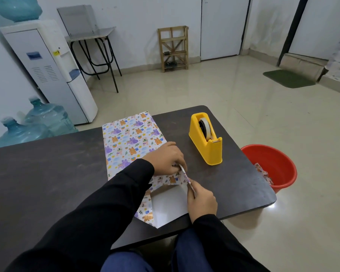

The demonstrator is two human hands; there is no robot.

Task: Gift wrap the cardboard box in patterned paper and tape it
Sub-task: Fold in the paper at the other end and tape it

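**Both hands on the fold at the near end of the parcel**

Here we are at the dark worktop point(47, 173), and the yellow tape dispenser point(206, 148) is our marker. To the left of the dispenser, apart from it, lies the box point(130, 142), its top covered in patterned paper point(124, 132) with little animals and rainbows. It lies flat, long side running away from the person.

Nearer than the dispenser and a touch left of it, the left hand point(165, 159) sits on the box's near right corner. Its grip is drawn in tight: fingers curled down, tips pinching a raised ridge of the paper. That ridge runs on towards the person to the right hand point(201, 201), nearer again than the dispenser. This grip is also pressed together, thumb against curled fingers, nipping the paper's edge between them. Neither hand is spread.

Between and below the hands, a loose flap point(169, 205) of the paper lies on the worktop with its white underside up. Its point reaches the worktop's near edge, and a printed strip is folded along its left side.

In the dispenser, a roll of tape point(205, 127) stands upright, its cutter end pointing towards the person. To the right of the dispenser, off the worktop and down on the floor, stands a red bucket point(271, 165) with scraps of the same paper point(263, 173) inside.
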